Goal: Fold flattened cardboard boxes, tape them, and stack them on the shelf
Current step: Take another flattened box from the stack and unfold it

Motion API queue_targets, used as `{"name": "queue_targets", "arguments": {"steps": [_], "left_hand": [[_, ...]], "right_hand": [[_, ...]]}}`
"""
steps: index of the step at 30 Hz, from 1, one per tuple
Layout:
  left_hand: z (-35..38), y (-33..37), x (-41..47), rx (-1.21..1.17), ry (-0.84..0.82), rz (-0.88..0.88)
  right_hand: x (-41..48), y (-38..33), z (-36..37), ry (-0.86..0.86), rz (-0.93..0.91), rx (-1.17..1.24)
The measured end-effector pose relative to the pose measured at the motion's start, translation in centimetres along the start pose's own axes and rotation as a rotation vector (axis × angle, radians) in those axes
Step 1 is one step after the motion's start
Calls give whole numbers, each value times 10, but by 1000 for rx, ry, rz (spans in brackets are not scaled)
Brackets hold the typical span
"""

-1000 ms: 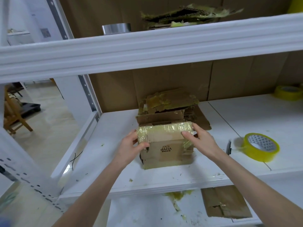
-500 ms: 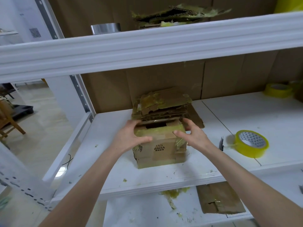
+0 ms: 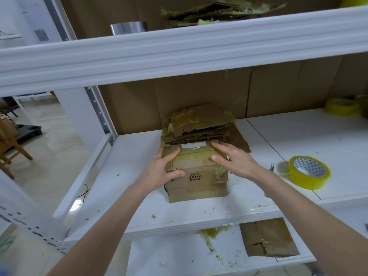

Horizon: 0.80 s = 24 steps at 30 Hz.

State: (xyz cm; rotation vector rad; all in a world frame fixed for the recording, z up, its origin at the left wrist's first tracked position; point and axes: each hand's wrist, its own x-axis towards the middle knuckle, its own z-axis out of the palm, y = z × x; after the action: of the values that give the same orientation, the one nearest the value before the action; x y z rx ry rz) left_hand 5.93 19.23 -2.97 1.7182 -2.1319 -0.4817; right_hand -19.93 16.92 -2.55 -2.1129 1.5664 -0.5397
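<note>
Below the box, on the lower shelf: loose cardboard piece [image 3: 266, 238]. Box [image 3: 199, 182] stands upright on the middle shelf [image 3: 129, 156], near its front edge, top partly taped with a gap at the back. Left hand [image 3: 161, 168] grips the box's top left corner, fingers curled over the top, thumb on the front face. Right hand [image 3: 235, 162] is spread open, fingers nearly straight, resting on the top right corner. Right of the box: yellow tape roll [image 3: 307, 172]. Just behind the box, touching it: stack of flattened cardboard [image 3: 199, 124]. Far right behind: second tape roll [image 3: 341, 106].
</note>
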Motion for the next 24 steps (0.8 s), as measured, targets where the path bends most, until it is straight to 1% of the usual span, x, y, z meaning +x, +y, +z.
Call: {"name": "queue_targets", "arguments": {"steps": [3,8,9,12,13,16,19,24], "left_hand": [[0,2,0,-2,-12,6],[0,2,-1,9,-34,2],[-2,2,0,63,-32,-2],[-3,17,6,473,50,59],[-1,27,8,533,73,79],[17,46,12,572,53,99],[24,44,14,639,42,79],[24,48,19,661,12,58]], "right_hand": [[3,-5,-2,-96,4,-116],[10,-7,5,-58,49,-224],[9,-8,5,-53,50,-231],[7,-10,3,-32,48,-275],[7,-11,2,-25,46,-292],[5,-13,1,-18,49,-317],[5,-14,5,-15,49,-317],[7,-14,0,9,53,-283]]}}
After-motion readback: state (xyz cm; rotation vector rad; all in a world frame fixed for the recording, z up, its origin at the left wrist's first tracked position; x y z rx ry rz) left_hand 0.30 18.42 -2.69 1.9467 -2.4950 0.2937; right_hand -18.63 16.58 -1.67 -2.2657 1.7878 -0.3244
